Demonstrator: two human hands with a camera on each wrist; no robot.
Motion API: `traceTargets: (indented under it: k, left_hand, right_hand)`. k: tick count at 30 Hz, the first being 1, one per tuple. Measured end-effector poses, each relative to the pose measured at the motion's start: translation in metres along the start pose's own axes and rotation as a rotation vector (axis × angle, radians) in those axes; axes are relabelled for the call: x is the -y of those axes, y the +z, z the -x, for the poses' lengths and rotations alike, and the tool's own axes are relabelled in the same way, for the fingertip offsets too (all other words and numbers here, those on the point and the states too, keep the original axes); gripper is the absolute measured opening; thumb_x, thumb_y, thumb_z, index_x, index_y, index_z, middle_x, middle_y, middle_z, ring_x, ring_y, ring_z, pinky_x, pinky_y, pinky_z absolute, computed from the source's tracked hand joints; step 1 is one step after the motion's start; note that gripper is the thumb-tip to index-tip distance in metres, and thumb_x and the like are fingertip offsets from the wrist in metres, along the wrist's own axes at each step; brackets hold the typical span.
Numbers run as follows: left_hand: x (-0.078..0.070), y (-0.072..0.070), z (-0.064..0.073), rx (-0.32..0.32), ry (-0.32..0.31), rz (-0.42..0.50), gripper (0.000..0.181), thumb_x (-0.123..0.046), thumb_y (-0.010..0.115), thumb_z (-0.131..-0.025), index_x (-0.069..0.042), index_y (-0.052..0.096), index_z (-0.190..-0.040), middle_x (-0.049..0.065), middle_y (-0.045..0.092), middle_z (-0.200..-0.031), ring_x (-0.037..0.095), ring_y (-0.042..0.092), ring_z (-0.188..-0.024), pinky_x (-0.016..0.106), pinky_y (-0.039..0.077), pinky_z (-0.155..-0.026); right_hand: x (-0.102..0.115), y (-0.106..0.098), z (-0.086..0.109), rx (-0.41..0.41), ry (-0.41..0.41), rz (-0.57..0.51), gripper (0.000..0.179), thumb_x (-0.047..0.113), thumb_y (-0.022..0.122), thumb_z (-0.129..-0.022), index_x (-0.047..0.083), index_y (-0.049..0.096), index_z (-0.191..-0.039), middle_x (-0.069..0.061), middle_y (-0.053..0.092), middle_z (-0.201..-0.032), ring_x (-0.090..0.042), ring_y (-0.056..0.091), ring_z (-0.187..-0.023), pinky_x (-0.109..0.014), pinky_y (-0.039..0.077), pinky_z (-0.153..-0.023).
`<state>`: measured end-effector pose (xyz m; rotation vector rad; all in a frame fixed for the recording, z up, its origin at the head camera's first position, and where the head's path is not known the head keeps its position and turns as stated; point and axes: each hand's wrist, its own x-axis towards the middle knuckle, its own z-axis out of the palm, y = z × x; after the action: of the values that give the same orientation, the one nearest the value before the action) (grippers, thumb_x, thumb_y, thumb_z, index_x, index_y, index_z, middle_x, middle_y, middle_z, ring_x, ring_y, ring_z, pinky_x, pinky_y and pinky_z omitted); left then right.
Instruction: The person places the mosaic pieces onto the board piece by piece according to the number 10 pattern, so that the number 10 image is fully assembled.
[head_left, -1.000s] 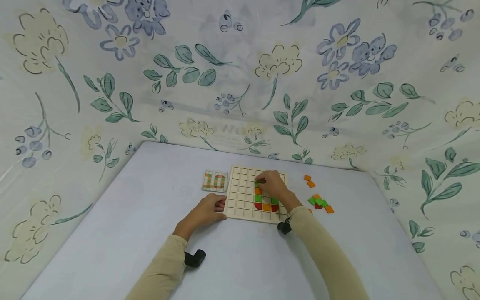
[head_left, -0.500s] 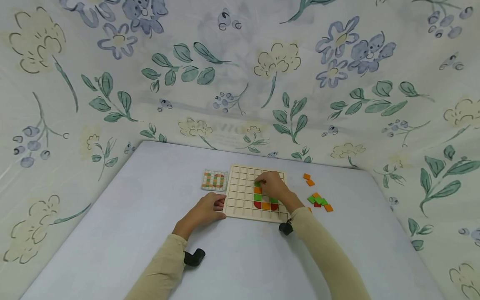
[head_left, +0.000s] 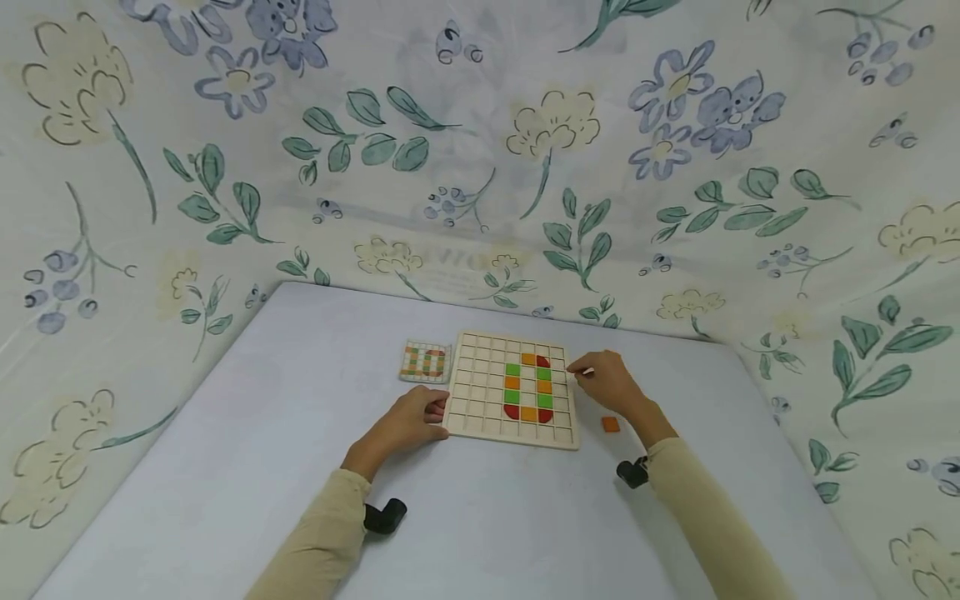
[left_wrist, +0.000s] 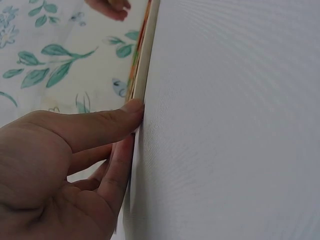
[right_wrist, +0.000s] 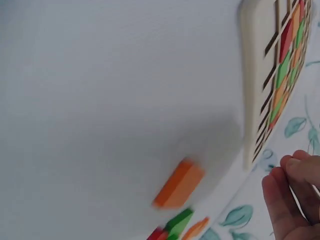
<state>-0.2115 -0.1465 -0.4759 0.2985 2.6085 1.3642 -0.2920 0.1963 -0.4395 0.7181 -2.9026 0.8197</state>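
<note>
A pale wooden grid board (head_left: 478, 404) lies on the table, with green, orange and red tiles (head_left: 528, 414) set in its cells as a rounded outline. At its near left corner my left hand (head_left: 408, 417) holds the edge between thumb (left_wrist: 112, 122) and fingers. My right hand (head_left: 606, 383) hovers just beyond the board's right edge, fingertips drawn close to the thumb. No tile shows between them in the right wrist view. A loose orange tile (head_left: 611, 424) lies near its wrist, and more loose tiles, partly out of frame, include a green one (right_wrist: 179, 222).
A small card (head_left: 423, 362) printed with a coloured grid pattern lies left of the board. Behind the white table (head_left: 337, 333) hangs a floral sheet (head_left: 465, 183). The right hand and forearm cover most of the loose tiles in the head view.
My right hand has left the green tile in the outline's left column and moved right, off the board towards the loose tiles. The left hand stays at the board's corner.
</note>
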Motion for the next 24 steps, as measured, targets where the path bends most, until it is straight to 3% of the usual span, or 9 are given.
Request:
traceTargets:
  k: [11,24]
  left_hand:
    - [-0.002,-0.003,0.002,0.007,0.002,0.012,0.064,0.012,0.078,-0.074,0.013,0.051,-0.132,0.011,0.051,-0.104,0.021,0.057,-0.097,0.021,0.056,-0.084]
    - [-0.003,-0.001,0.0,0.016,-0.003,0.017,0.065,0.012,0.078,-0.074,0.013,0.05,-0.133,0.011,0.051,-0.106,0.021,0.058,-0.098,0.021,0.056,-0.085]
  right_hand:
    - [-0.03,-0.015,0.045,0.066,0.115,0.046,0.011,0.001,0.069,-0.085,0.004,0.076,-0.093,-0.003,0.07,-0.089,-0.017,0.062,-0.081,-0.032,0.058,-0.07]
    - [-0.051,-0.025,0.062,0.054,0.158,0.1,0.01,0.001,0.071,-0.084,0.004,0.076,-0.092,-0.006,0.071,-0.095,-0.021,0.063,-0.087,-0.039,0.058,-0.077]
